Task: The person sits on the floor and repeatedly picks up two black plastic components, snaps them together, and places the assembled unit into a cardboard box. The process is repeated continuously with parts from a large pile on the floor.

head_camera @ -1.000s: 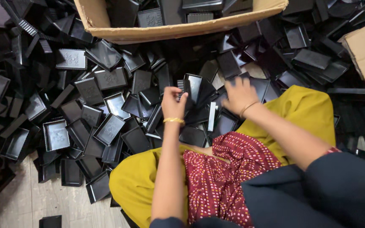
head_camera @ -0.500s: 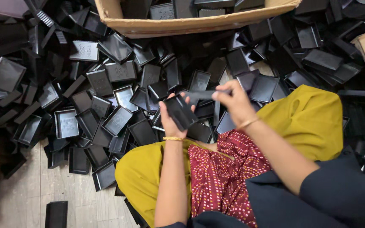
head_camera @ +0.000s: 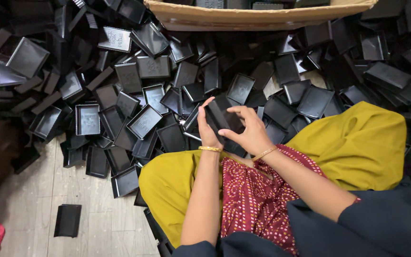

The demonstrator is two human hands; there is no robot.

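Hands are working over the lap: left hand (head_camera: 209,129) and right hand (head_camera: 248,131) are together clamping a small black rectangular plastic tray (head_camera: 223,117), held above the pile of black plastic trays (head_camera: 134,109) on the floor. Judgement: fingertips are best staying on the tray's edges, keeping it level while turning. Against half a second earlier, the right hand is now closing onto the tray rather than hovering beyond it.

We see a heap of black trays (head_camera: 144,122) on the wooden floor (head_camera: 96,223), a cardboard box (head_camera: 243,19) beyond it.
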